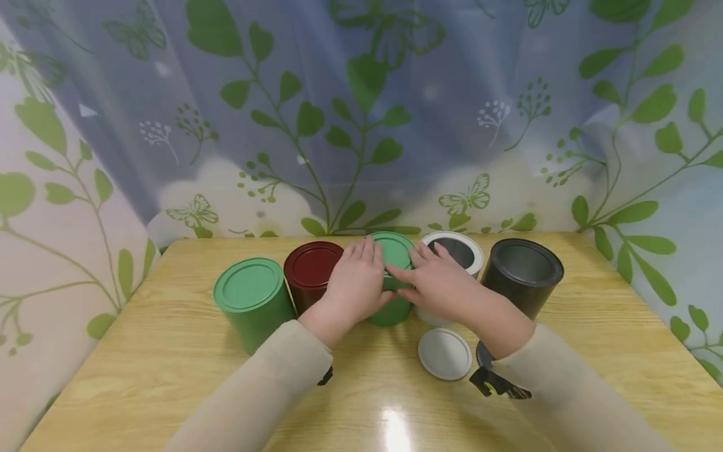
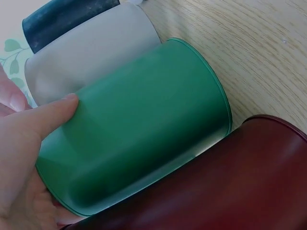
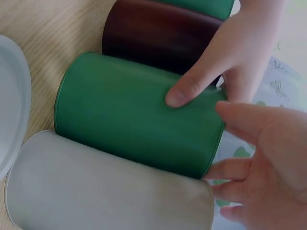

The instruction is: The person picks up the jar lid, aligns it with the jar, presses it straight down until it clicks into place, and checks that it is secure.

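A green canister (image 1: pixel 390 312) stands upright at the middle of the row, between both hands. My left hand (image 1: pixel 357 276) grips its left side near the top, its thumb lying along the near wall. In the right wrist view that thumb presses on the green side. My right hand (image 1: pixel 443 281) holds the top rim from the right, thumb in front and fingertips around the edge. The green top (image 1: pixel 397 251) shows between the hands. A dark red canister (image 1: pixel 313 267) is close on the left, and a white canister (image 1: pixel 454 248) with its top open is close on the right.
Another green canister (image 1: pixel 251 295), lidded, stands at the far left. A black canister (image 1: pixel 522 273) ends the row at right. On the wooden table (image 1: pixel 350 402) lie a white round lid (image 1: pixel 444 353) and a dark round piece (image 1: pixel 484 356) partly under the right forearm. A patterned curtain hangs behind.
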Demonstrator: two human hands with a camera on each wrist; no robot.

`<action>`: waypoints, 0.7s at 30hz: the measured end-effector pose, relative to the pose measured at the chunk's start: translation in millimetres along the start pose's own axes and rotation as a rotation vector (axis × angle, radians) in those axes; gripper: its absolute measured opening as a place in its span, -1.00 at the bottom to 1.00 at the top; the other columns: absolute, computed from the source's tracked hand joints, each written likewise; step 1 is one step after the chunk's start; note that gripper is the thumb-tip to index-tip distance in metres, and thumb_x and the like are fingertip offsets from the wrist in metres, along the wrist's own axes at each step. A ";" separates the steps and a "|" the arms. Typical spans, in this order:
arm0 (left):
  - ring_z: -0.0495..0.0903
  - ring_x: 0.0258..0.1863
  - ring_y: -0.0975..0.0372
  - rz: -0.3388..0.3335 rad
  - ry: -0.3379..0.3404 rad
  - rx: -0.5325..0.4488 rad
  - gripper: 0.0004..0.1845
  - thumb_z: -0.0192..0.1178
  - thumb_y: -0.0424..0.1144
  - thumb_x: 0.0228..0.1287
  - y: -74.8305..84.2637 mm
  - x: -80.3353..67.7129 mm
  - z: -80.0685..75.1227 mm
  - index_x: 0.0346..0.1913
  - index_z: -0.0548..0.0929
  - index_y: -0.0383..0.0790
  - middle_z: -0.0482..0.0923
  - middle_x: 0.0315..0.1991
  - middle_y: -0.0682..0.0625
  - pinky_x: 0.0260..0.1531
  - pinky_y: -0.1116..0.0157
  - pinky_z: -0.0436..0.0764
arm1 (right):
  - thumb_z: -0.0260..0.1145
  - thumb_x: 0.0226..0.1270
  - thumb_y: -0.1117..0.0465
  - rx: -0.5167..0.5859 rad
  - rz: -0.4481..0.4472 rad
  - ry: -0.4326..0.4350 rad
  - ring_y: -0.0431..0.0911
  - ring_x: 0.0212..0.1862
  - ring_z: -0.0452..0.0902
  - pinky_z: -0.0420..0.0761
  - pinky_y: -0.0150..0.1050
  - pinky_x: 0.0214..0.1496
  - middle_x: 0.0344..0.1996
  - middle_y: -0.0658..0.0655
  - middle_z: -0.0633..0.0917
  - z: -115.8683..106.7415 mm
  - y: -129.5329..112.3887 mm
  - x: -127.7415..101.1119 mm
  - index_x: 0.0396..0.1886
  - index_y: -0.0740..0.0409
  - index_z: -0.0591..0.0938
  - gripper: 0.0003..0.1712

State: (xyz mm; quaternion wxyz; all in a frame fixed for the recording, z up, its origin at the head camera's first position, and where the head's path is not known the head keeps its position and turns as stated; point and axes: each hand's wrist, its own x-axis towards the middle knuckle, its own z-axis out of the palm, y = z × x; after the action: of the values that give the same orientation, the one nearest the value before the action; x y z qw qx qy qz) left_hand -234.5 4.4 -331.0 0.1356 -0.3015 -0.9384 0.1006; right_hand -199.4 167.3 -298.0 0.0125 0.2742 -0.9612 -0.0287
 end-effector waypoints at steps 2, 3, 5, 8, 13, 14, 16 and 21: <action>0.21 0.32 0.00 -0.008 -0.009 0.000 -0.02 0.18 0.29 0.09 0.7 0.2 -0.5 0.32 0.26 -0.47 0.23 0.31 -0.30 0.30 0.13 0.13 | 0.21 0.32 -0.03 -0.002 -0.017 0.018 0.28 0.32 0.12 0.13 0.19 0.29 0.25 0.46 0.30 0.4 0.9 -0.7 0.33 -0.03 0.40 -0.41; 0.20 0.32 0.00 -0.011 -0.012 0.001 -0.02 0.18 0.29 0.08 0.9 0.3 -0.4 0.32 0.26 -0.47 0.23 0.31 -0.30 0.30 0.13 0.13 | 0.21 0.31 -0.03 -0.003 -0.023 0.023 0.28 0.32 0.13 0.14 0.18 0.29 0.25 0.46 0.31 0.8 1.2 -0.9 0.32 -0.02 0.41 -0.41; 0.20 0.33 0.00 -0.015 -0.015 0.000 -0.01 0.18 0.30 0.08 1.1 0.4 -0.2 0.32 0.26 -0.46 0.23 0.31 -0.29 0.30 0.13 0.12 | 0.21 0.31 -0.03 0.001 -0.026 0.026 0.27 0.32 0.14 0.14 0.18 0.28 0.24 0.47 0.30 2.0 1.6 -0.9 0.32 -0.01 0.41 -0.41; 0.20 0.33 0.00 -0.024 -0.018 -0.012 -0.01 0.18 0.30 0.09 0.6 0.1 -0.7 0.34 0.24 -0.43 0.22 0.32 -0.29 0.30 0.11 0.13 | 0.20 0.33 -0.03 0.018 -0.008 0.009 0.25 0.35 0.09 0.12 0.19 0.30 0.28 0.45 0.26 4.0 1.6 -1.1 0.34 0.04 0.37 -0.37; 0.13 0.36 0.01 -0.049 -0.036 -0.050 -0.02 0.12 0.32 0.12 -2.0 -2.5 -2.2 0.42 0.14 -0.29 0.11 0.38 -0.25 0.29 0.01 0.11 | 0.20 0.32 -0.07 0.000 0.016 0.006 0.21 0.38 0.02 0.08 0.20 0.30 0.34 0.38 0.20 6.9 2.3 -4.9 0.36 0.30 0.28 -0.24; 0.12 0.36 0.02 -0.051 -0.032 -0.054 -0.03 0.11 0.33 0.12 -2.6 -3.7 -2.8 0.42 0.13 -0.26 0.10 0.39 -0.23 0.29 0.00 0.11 | 0.20 0.32 -0.07 -0.004 0.014 0.016 0.20 0.38 0.02 0.08 0.19 0.31 0.35 0.36 0.19 7.1 2.5 -6.1 0.35 0.34 0.27 -0.22; 0.12 0.36 0.03 -0.045 -0.014 -0.046 -0.04 0.08 0.34 0.13 -3.4 -7.1 -4.2 0.43 0.14 -0.24 0.12 0.39 -0.21 0.28 -0.02 0.11 | 0.20 0.32 -0.06 -0.002 0.002 0.036 0.19 0.38 0.03 0.08 0.19 0.31 0.35 0.35 0.19 6.7 2.9 -9.2 0.35 0.37 0.25 -0.21; 0.18 0.34 0.04 0.005 0.036 -0.023 -0.08 0.02 0.35 0.17 -0.8 -21.2 -10.0 0.41 0.18 -0.24 0.16 0.37 -0.19 0.25 -0.04 0.18 | 0.20 0.33 -0.05 0.034 -0.031 0.065 0.19 0.38 0.03 0.09 0.20 0.30 0.37 0.33 0.17 5.2 3.9 -22.4 0.37 0.35 0.22 -0.21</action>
State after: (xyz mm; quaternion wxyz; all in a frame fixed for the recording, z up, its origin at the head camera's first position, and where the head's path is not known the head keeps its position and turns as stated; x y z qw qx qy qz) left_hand -215.2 -7.8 -325.5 0.1488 -0.3072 -0.9361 0.0849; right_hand -182.6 182.8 -303.2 0.0384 0.2900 -0.9563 -0.0038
